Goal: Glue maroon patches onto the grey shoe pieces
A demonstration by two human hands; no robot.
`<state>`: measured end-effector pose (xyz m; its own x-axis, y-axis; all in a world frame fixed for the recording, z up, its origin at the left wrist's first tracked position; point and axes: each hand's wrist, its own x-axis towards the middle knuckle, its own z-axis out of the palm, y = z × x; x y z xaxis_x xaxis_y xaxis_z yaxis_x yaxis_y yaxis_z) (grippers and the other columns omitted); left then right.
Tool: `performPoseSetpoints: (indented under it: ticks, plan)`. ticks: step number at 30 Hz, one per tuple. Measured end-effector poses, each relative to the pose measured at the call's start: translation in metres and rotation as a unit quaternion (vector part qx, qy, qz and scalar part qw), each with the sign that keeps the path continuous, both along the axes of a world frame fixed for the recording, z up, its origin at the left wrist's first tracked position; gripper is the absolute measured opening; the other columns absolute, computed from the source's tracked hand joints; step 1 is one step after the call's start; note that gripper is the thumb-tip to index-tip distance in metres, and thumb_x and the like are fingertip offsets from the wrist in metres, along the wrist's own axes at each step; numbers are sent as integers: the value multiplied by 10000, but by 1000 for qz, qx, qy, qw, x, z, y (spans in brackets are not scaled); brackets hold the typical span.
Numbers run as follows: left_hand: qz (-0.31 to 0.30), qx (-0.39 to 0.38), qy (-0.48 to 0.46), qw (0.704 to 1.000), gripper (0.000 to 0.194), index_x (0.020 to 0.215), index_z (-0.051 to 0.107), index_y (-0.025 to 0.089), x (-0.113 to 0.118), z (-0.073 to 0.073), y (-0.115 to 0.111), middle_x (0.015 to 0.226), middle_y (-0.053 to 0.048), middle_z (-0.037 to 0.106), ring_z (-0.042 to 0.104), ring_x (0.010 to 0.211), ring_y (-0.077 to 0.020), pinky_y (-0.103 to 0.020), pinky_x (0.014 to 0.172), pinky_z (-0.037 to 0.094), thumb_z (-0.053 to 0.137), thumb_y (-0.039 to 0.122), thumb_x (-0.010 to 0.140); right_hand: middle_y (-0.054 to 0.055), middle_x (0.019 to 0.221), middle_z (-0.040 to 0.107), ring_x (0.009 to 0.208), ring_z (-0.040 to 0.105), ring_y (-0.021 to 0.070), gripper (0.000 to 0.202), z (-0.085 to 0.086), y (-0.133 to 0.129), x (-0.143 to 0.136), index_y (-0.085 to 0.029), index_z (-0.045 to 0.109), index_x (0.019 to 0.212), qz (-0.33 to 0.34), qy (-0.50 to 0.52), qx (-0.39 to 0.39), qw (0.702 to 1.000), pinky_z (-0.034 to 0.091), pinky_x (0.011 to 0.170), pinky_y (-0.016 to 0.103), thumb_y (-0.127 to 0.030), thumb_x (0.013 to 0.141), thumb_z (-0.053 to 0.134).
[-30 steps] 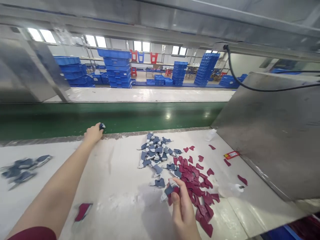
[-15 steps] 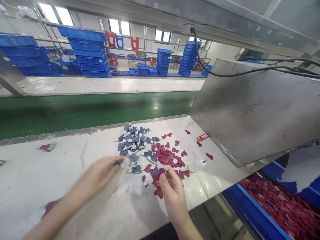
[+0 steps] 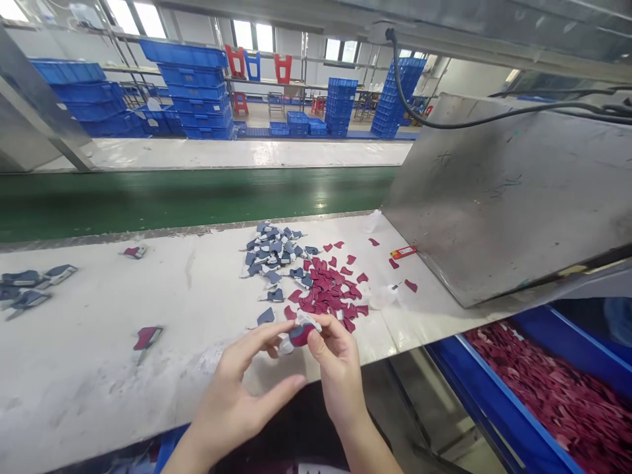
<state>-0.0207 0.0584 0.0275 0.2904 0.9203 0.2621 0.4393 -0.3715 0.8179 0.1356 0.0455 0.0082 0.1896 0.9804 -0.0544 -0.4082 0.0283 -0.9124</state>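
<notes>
My right hand (image 3: 338, 362) pinches a small part (image 3: 301, 333) with maroon, blue-grey and white faces. My left hand (image 3: 247, 385) is beside it, thumb spread from its fingers; the fingertips reach the left side of the part. Beyond my hands lies a heap of blue-grey and white pieces (image 3: 274, 249). Loose maroon pieces (image 3: 328, 289) are scattered to its right. A single blue-grey piece (image 3: 265, 316) rests just above my left fingers.
Maroon-topped parts (image 3: 147, 338) and several blue-grey parts (image 3: 22, 280) lie on the left of the white table (image 3: 99, 368). A metal panel (image 3: 513, 197) stands at the right, above a blue bin (image 3: 523, 411) of maroon pieces. A green belt (image 3: 197, 197) runs behind.
My left hand has come right from beside the blue-grey heap to the part in my right hand, and its thumb has spread. The view has shifted, showing more of the table's left side.
</notes>
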Motion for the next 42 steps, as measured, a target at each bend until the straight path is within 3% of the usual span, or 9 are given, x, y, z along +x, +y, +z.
performPoseSetpoints:
  ticks: [4,8,13,21,33,38,40,42]
  plan:
    - [64,-28,-64,995,249,1058,743,266,3,-2,-9,993,-29,725,674,829,-174,-280,780,581,728,339,821,21,818,676,761,620,171,286,3,-6,-1,-208,709,927,-12,-67,41,997,503,711,282,-482,856,669]
    - [46,-46,-72,995,236,1072,757,272,0,-1,-11,979,-29,729,680,851,-180,-278,784,578,698,335,852,35,794,665,744,613,174,383,7,-10,6,-206,744,1009,13,-155,83,984,498,727,307,-459,982,458]
    - [64,-93,-110,987,268,1044,776,263,0,3,-16,1048,-49,742,694,927,-220,-314,814,604,730,377,807,41,915,725,842,671,201,250,11,-15,5,-224,739,1053,52,-140,47,988,540,772,313,-388,895,636]
    - [66,-240,-258,934,304,990,799,197,5,6,-20,942,-79,776,729,779,-226,-342,753,636,742,408,778,46,914,735,813,675,188,238,7,-17,-4,-202,742,1039,41,-155,50,986,556,744,299,-352,882,642]
    - [103,-243,-270,926,285,874,804,187,9,2,-22,780,-59,767,725,723,-225,-325,688,636,789,418,708,59,1016,690,850,663,185,330,5,-19,-8,-243,691,1191,34,-242,77,967,568,774,302,-349,884,634]
    - [139,-231,-243,932,357,963,789,183,0,-13,-21,854,-67,776,723,717,-217,-338,725,621,762,458,737,57,1011,700,921,656,204,396,-7,-12,1,-247,628,1300,73,-228,68,968,540,841,339,-400,944,543]
    - [190,-202,-202,939,392,997,778,189,-14,-23,-18,939,-78,778,732,797,-245,-382,812,603,743,486,742,58,1021,690,953,644,211,414,-14,-8,17,-242,600,1326,16,-261,78,962,522,861,357,-411,959,509]
    - [247,-160,-126,947,379,990,773,210,-35,-33,-15,1016,-84,769,714,937,-286,-446,921,552,705,506,764,78,1070,666,999,619,230,383,-20,-3,39,-222,641,1258,-130,-340,91,927,493,902,395,-414,949,523]
